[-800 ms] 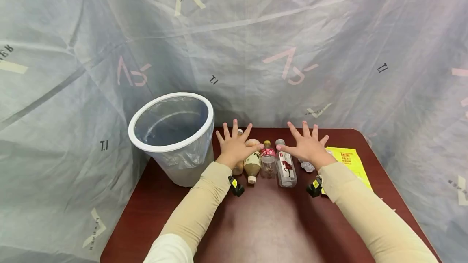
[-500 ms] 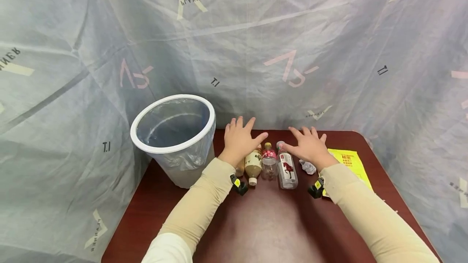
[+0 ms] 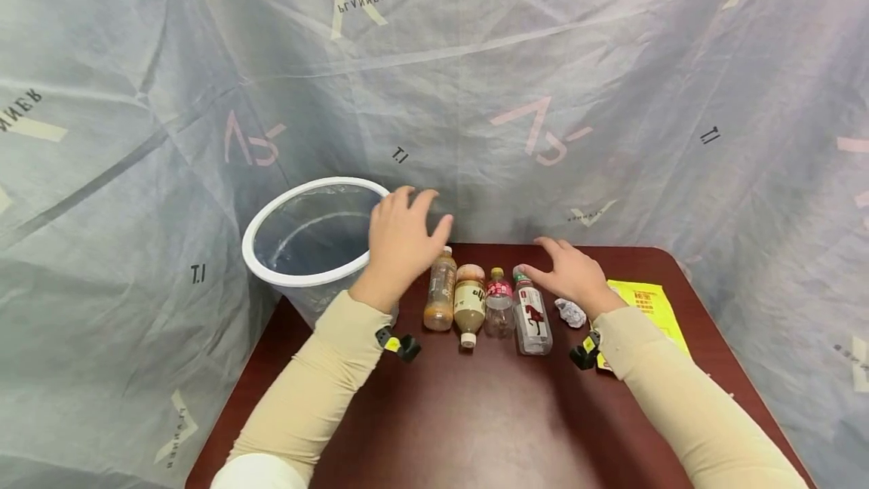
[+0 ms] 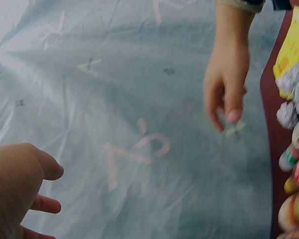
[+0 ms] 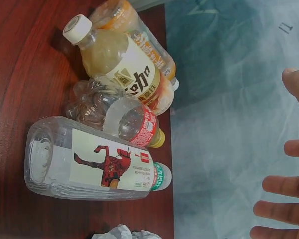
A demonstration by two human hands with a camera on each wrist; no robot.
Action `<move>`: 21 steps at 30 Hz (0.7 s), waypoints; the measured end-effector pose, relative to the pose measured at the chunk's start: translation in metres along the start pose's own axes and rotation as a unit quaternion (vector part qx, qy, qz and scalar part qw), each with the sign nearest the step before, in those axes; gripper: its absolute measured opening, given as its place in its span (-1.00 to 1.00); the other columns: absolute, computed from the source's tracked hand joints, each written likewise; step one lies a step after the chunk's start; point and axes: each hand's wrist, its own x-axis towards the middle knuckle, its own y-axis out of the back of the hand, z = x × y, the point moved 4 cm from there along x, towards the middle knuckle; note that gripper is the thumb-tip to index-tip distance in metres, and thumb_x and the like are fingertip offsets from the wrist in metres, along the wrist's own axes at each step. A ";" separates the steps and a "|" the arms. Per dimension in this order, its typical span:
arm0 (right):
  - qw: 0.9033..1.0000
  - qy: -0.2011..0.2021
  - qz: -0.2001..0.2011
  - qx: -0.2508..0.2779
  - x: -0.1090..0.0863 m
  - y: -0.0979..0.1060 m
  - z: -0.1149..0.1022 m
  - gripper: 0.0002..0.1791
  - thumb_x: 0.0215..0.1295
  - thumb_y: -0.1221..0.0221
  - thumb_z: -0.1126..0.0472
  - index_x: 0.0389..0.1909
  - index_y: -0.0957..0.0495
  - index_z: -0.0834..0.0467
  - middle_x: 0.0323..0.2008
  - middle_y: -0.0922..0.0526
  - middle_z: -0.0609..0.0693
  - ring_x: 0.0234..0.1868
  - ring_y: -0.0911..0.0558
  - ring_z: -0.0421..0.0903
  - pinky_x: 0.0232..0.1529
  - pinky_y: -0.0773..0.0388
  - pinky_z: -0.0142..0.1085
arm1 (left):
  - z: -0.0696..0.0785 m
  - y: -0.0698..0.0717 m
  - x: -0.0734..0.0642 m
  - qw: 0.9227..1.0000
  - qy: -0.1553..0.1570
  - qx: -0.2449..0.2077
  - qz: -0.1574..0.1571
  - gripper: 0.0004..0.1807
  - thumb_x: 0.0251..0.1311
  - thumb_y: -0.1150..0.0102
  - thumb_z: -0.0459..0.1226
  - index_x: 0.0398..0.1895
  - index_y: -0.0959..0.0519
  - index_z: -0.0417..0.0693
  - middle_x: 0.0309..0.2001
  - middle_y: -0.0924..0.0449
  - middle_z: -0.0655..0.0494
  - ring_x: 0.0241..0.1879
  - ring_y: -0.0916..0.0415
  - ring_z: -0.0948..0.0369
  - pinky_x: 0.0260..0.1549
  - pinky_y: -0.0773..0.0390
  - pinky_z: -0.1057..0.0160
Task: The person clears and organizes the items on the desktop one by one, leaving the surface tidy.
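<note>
My left hand (image 3: 400, 247) hovers beside the right rim of the trash bin (image 3: 271, 275), fingers loosely bent with nothing in them. The bin has a white rim and a clear liner. Raised over the table's far side, my right hand (image 3: 572, 275) is nearest the clear bottle with a horse label (image 5: 109, 164); its fingers are spread and hold nothing. Left of that bottle lie a red-labelled bottle with a yellow cap (image 3: 499, 308), a cream-labelled bottle (image 3: 469, 308) and an orange-tinted bottle (image 3: 440, 296). Crumpled paper (image 3: 570, 313) lies below my right hand.
A yellow plastic packet (image 3: 648, 308) lies at the table's right, partly behind the right forearm. Grey printed sheeting (image 3: 462, 127) hangs behind and on both sides of the dark red table (image 3: 475, 413).
My left hand has moved left, off the bottles to the bin's rim, uncovering the orange-tinted bottle. The right hand stays nearly in place, its fingers drawn closer together.
</note>
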 end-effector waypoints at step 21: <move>0.998 -0.023 -0.002 0.057 -0.019 -0.004 0.032 0.02 0.26 0.03 -0.58 0.50 -0.25 0.09 0.33 -0.44 0.26 0.23 -0.50 0.28 0.10 -0.44 0.31 | -0.144 0.074 -0.038 0.988 0.133 0.016 0.071 -0.31 0.29 -0.14 0.18 0.37 -0.47 0.03 0.36 -0.29 -0.33 0.32 -0.20 -0.34 0.23 -0.16 -0.37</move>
